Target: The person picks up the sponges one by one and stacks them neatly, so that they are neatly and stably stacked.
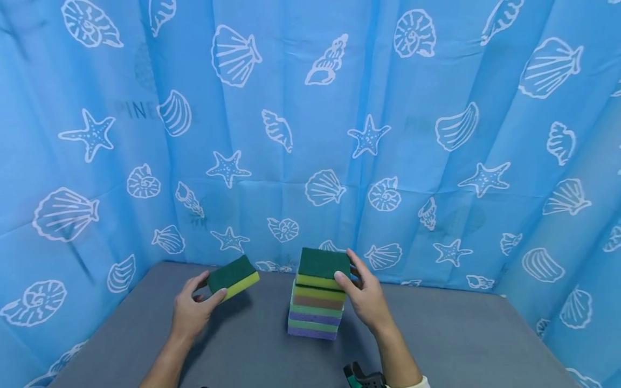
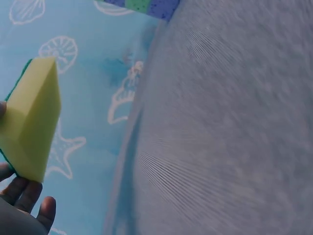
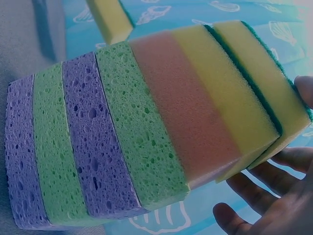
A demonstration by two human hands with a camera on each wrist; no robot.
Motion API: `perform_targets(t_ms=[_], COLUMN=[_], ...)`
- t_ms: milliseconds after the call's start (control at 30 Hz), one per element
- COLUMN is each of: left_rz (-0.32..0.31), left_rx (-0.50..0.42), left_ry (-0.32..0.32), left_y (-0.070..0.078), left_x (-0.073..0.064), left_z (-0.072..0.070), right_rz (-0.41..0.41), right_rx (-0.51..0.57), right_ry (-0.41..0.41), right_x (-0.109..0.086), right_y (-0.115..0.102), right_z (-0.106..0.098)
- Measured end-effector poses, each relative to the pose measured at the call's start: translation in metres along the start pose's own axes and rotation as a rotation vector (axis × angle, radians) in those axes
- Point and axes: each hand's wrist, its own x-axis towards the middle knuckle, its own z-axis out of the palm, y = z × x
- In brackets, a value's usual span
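Between thumb and fingers my left hand [image 1: 191, 312] holds a yellow sponge [image 1: 234, 276] with a dark green scouring side facing up, tilted in the air left of the stack. In the left wrist view its yellow foam [image 2: 36, 117] faces the camera. A stack of sponges [image 1: 315, 318] stands on the table, with purple and light green layers low, then pinkish-brown and yellow ones. On top lies another green-and-yellow scouring sponge [image 1: 323, 262], slightly askew to the one below. My right hand [image 1: 371, 302] grips this top sponge at its right side, thumb in front and fingers behind.
A grey table [image 1: 446, 334] spreads out under the stack. Behind it and along both sides hangs a blue curtain [image 1: 301, 129] with white shells and starfish. Near the front edge, a black and green strap-like item [image 1: 364, 377] sits by my right wrist.
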Motion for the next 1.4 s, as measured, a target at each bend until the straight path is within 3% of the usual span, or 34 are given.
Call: perform_targets(t_ms=[133,567,1100,1400], left_rz=[0.074,0.182,0.265,0.29], left_rx=[-0.013,-0.055,-0.079,-0.11], left_ry=[0.007,-0.025,-0.048,-0.11], left_y=[0.008,0.045,0.074,0.088], left_x=[-0.001,0.01,0.016,0.02], left_z=[0.0,-0.002,0.0,0.005], right_rz=[0.0,0.001,0.001,0.011], right_rx=[0.0,-0.006,-0.012,-0.013], right_ry=[-0.003,0.005,0.001,0.002], right_x=[0.0,0.0,0.0,0.0], right_y=[0.0,0.0,0.001,0.0], right_z=[0.001,0.0,0.001,0.0])
